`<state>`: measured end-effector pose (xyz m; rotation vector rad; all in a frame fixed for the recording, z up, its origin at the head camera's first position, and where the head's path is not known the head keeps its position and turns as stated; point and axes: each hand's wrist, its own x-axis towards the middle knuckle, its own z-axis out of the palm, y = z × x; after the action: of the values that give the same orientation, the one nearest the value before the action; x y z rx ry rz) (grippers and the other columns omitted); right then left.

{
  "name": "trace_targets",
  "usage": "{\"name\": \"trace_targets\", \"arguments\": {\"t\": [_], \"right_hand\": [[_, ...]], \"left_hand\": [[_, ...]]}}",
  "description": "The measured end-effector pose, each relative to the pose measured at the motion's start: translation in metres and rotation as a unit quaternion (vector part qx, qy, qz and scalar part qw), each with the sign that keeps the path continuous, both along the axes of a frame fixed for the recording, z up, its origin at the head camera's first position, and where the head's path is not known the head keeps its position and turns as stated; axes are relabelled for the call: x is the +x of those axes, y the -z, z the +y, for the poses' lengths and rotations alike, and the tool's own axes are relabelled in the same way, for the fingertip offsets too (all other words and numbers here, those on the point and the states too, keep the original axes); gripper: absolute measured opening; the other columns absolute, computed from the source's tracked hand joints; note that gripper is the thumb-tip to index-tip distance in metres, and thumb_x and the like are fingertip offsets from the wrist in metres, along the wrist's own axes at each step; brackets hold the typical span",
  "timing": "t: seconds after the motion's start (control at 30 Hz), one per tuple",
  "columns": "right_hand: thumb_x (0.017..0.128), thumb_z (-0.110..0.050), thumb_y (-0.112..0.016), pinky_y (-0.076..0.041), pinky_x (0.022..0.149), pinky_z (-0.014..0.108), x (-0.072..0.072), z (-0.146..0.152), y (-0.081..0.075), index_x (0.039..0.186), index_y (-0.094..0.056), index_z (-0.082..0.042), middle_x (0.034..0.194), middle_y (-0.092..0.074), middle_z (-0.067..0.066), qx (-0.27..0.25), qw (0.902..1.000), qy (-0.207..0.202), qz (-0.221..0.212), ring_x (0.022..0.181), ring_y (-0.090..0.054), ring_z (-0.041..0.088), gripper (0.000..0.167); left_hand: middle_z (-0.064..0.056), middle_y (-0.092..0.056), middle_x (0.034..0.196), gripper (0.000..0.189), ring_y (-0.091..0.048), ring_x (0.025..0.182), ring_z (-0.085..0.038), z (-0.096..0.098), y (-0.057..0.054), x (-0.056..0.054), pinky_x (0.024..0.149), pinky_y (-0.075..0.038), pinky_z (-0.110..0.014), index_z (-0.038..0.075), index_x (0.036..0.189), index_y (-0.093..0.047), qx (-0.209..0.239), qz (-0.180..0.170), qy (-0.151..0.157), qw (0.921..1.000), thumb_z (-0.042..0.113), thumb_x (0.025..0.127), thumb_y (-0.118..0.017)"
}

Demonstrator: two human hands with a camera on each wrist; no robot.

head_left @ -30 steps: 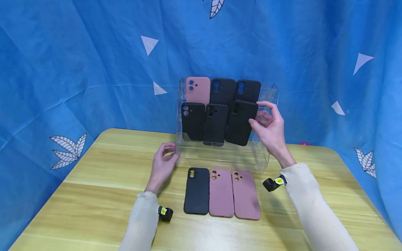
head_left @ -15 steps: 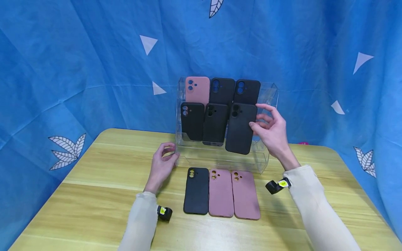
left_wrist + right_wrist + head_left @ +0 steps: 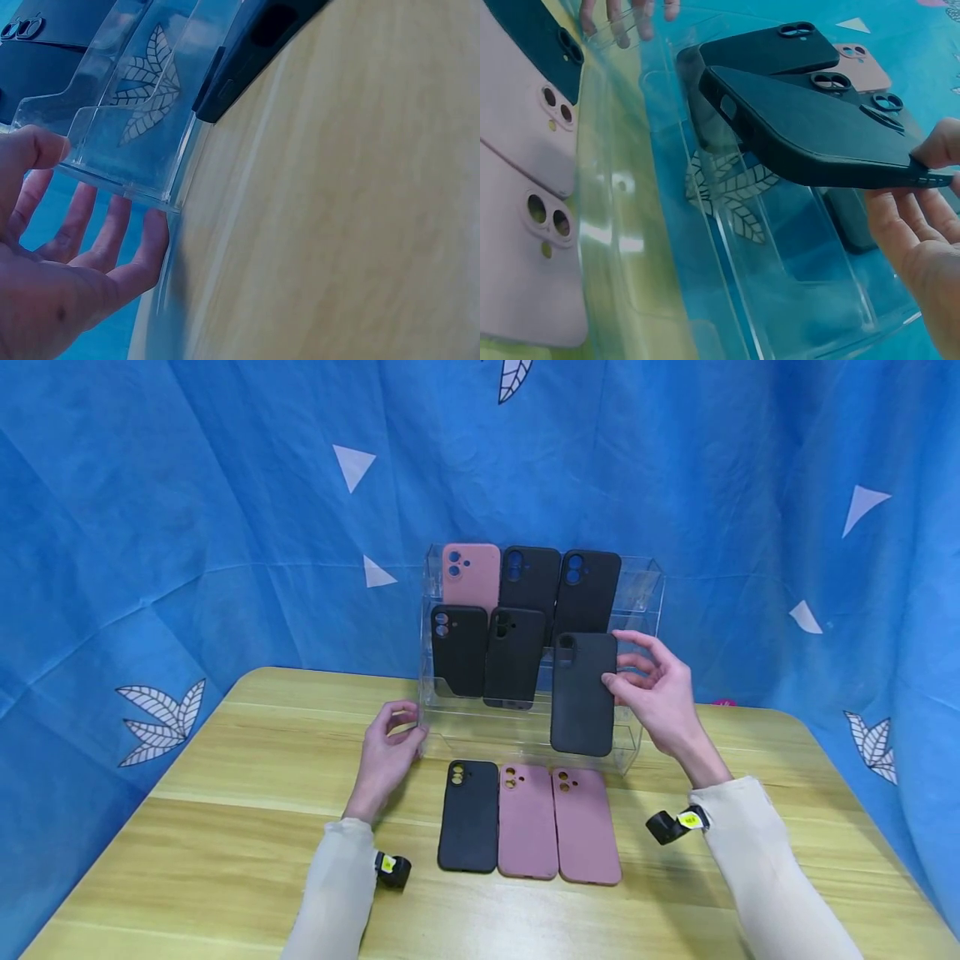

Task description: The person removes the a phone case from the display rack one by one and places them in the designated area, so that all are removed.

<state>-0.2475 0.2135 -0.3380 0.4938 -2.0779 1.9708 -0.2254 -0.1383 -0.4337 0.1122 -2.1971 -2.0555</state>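
Note:
My right hand (image 3: 663, 697) pinches a black phone case (image 3: 583, 706) by its right edge, thumb on its back and fingers behind. The case is upright in front of the lower right part of a clear acrylic display stand (image 3: 525, 728), overlapping it in the head view. In the right wrist view, the held case (image 3: 810, 135) tilts over the clear shelves. My left hand (image 3: 385, 764) rests beside the stand's left end, its fingertips touching the clear side panel (image 3: 139, 142). Still on the stand are a pink case (image 3: 472, 572) and several black cases (image 3: 515, 656).
One black case (image 3: 469, 818) and two pink cases (image 3: 528, 827) lie in a row on the wooden table (image 3: 247, 802), in front of the stand. Behind the table hangs a blue patterned cloth (image 3: 262, 510).
My right hand has drawn the black phone case down and forward from the lower right of the stand, uncovering more of the black case behind it. My left hand has stayed in place.

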Motion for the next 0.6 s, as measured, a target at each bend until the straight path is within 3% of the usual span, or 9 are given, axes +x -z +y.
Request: {"name": "trace_targets", "arguments": {"t": [0.6], "right_hand": [[0.091, 0.007, -0.069, -0.062, 0.062, 0.025, 0.02, 0.02, 0.019, 0.144, -0.054, -0.009, 0.097, -0.071, -0.006, 0.032, 0.9983, -0.018, -0.045, 0.08, -0.075, 0.006, 0.057]], "left_hand": [[-0.013, -0.06, 0.129, 0.035, -0.066, 0.106, -0.027, 0.001, 0.0, -0.001, 0.071, -0.058, -0.028, 0.011, 0.127, -0.058, -0.013, -0.012, -0.008, 0.9998, 0.003, 0.094, -0.066]]}}
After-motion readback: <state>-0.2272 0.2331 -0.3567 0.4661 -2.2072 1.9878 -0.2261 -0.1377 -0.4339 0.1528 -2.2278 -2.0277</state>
